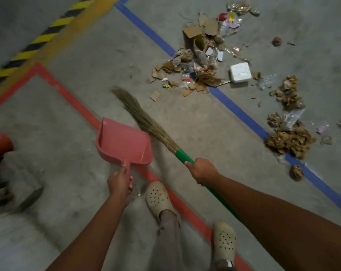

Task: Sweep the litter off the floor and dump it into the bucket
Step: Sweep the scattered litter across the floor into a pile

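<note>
Left grip (120, 182) clasps empty pink dustpan (124, 141); right grip (203, 171) clasps grass broom (148, 122). Litter (203, 61) lies ahead across blue floor line (234, 107), unswept. Advise gathering scattered pieces into one heap first

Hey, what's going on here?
A person is set to sweep. The left hand holds a pink dustpan by its handle, and the pan looks empty. The right hand grips a broom by its green handle, bristles short of the litter, which lies scattered along a blue line, unswept.
</note>
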The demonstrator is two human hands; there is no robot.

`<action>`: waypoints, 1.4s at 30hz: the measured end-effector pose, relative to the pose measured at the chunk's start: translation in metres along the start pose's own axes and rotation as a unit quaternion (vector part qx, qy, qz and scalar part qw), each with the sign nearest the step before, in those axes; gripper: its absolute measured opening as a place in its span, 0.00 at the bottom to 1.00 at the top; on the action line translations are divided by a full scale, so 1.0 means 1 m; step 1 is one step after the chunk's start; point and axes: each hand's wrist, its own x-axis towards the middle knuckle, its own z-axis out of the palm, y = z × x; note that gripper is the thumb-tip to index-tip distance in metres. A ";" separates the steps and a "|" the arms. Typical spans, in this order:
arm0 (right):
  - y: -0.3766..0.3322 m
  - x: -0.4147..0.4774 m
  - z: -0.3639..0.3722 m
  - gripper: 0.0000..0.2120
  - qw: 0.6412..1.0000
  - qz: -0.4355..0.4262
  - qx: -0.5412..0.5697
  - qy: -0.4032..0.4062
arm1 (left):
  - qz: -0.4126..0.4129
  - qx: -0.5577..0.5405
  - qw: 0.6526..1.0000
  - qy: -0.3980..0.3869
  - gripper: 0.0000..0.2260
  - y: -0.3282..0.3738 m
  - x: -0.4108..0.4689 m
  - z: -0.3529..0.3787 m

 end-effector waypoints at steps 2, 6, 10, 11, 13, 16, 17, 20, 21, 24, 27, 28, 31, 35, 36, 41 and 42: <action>-0.011 0.015 -0.002 0.21 0.998 0.041 0.038 0.002 | 0.003 0.013 1.000 0.000 0.15 0.010 0.020 -0.011; -0.020 0.044 -0.011 0.23 0.979 0.088 0.180 0.041 | 0.013 0.019 1.000 0.002 0.15 0.036 0.055 -0.025; -0.032 0.060 -0.033 0.23 0.930 0.149 0.320 0.098 | 0.028 0.018 0.999 -0.005 0.15 0.065 0.075 -0.029; -0.035 0.061 -0.040 0.23 0.921 0.157 0.341 0.105 | 0.030 0.020 0.999 -0.009 0.15 0.073 0.078 -0.028; -0.039 0.060 -0.056 0.23 0.901 0.163 0.382 0.122 | 0.035 0.027 0.999 -0.015 0.15 0.088 0.081 -0.024; -0.043 0.052 -0.080 0.22 0.879 0.162 0.424 0.149 | 0.048 0.035 0.998 -0.032 0.14 0.109 0.082 -0.012; -0.042 0.049 -0.087 0.22 0.871 0.165 0.434 0.158 | 0.051 0.036 0.997 -0.040 0.14 0.116 0.082 -0.006; -0.038 0.041 -0.104 0.22 0.851 0.179 0.458 0.186 | 0.058 0.040 0.996 -0.061 0.15 0.135 0.076 0.013; -0.036 0.037 -0.108 0.22 0.849 0.179 0.458 0.193 | 0.062 0.045 0.995 -0.068 0.15 0.142 0.072 0.019; -0.031 0.029 -0.117 0.24 0.840 0.185 0.458 0.226 | 0.081 0.063 0.991 -0.086 0.14 0.161 0.060 0.037; -0.022 0.024 -0.123 0.26 0.824 0.205 0.460 0.260 | 0.085 0.077 0.987 -0.109 0.15 0.174 0.051 0.054; -0.020 0.023 -0.125 0.27 0.822 0.211 0.456 0.267 | 0.085 0.084 0.986 -0.113 0.15 0.177 0.049 0.060; -0.011 0.023 -0.126 0.28 0.835 0.212 0.421 0.285 | 0.097 0.104 0.984 -0.106 0.16 0.182 0.047 0.076; -0.003 0.025 -0.118 0.27 0.880 0.167 0.356 0.266 | 0.093 0.110 0.985 -0.093 0.15 0.187 0.040 0.101; -0.001 0.026 -0.118 0.26 0.897 0.152 0.333 0.249 | 0.093 0.108 0.986 -0.086 0.15 0.187 0.038 0.107; 0.008 0.031 -0.132 0.23 0.963 0.101 0.222 0.116 | 0.078 0.126 0.986 -0.077 0.12 0.182 0.024 0.138; 0.014 0.035 -0.135 0.23 0.969 0.103 0.209 0.086 | 0.076 0.129 0.986 -0.076 0.11 0.179 0.020 0.145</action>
